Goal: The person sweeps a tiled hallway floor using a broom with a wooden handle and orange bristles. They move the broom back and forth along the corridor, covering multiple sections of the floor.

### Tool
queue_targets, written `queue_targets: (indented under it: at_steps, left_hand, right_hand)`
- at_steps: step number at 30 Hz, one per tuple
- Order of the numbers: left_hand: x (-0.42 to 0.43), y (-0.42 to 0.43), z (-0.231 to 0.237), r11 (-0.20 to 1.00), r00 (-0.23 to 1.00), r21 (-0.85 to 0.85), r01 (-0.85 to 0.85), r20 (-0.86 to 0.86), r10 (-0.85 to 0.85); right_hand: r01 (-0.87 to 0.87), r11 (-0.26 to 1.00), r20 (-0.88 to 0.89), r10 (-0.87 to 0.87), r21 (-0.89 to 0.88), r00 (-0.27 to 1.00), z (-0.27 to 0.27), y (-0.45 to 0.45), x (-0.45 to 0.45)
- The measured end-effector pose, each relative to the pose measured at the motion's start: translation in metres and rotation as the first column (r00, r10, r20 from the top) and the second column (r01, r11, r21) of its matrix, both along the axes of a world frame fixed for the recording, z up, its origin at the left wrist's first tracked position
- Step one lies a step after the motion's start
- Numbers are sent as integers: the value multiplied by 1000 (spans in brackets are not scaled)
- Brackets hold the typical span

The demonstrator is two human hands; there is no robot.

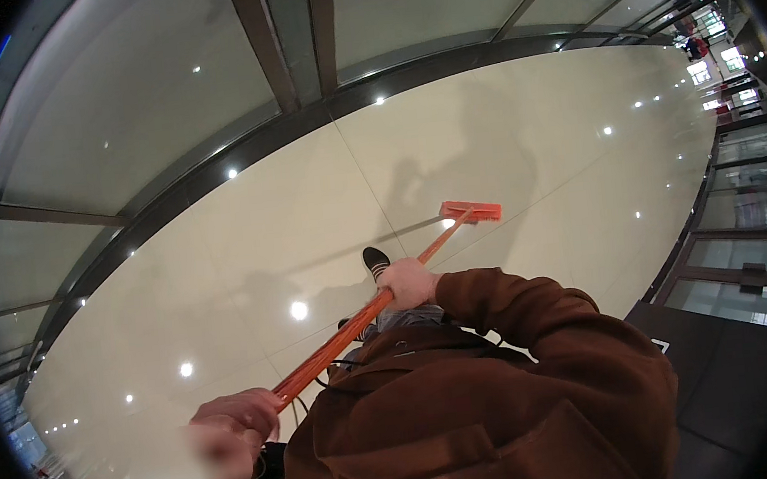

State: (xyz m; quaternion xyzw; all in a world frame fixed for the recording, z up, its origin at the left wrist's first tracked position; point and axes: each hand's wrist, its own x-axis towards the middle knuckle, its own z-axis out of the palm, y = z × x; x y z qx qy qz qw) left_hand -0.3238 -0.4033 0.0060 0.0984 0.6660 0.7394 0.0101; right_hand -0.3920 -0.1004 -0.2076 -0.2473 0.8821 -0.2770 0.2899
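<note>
A long-handled push broom slants across the view, its orange wooden handle [338, 343] running from lower left to upper right. My left hand [239, 423] is wrapped around the upper end of the handle. Farther down the shaft, my right hand [408, 282] grips it in front of my body. The broom's flat red head [471, 211] rests on the glossy cream tiled floor [305, 198], ahead and a little to the right of my feet. One dark shoe [376, 259] shows just beyond my right hand. The brown sleeves and jacket cover much of the lower view.
Glass panels in dark metal frames [298, 42] curve along the far side above a black base strip [258, 137]. At lower right stands a dark cabinet or counter [722, 360]. Glass doors [744, 256] lie beyond it. Ceiling lights reflect off the floor.
</note>
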Motion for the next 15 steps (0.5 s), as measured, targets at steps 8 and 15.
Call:
queue_targets:
  at_steps: [8,15]
  left_hand:
    - [-7,10,53,995,970,-48,88,-223,-96]
    - [-34,44,30,900,931,-358,249,-167,-325]
  right_hand:
    - [32,983,-196,-68,-180,978,17,-34,-50]
    - [86,884,-290,-241,-460,926,-33,-57,-93]
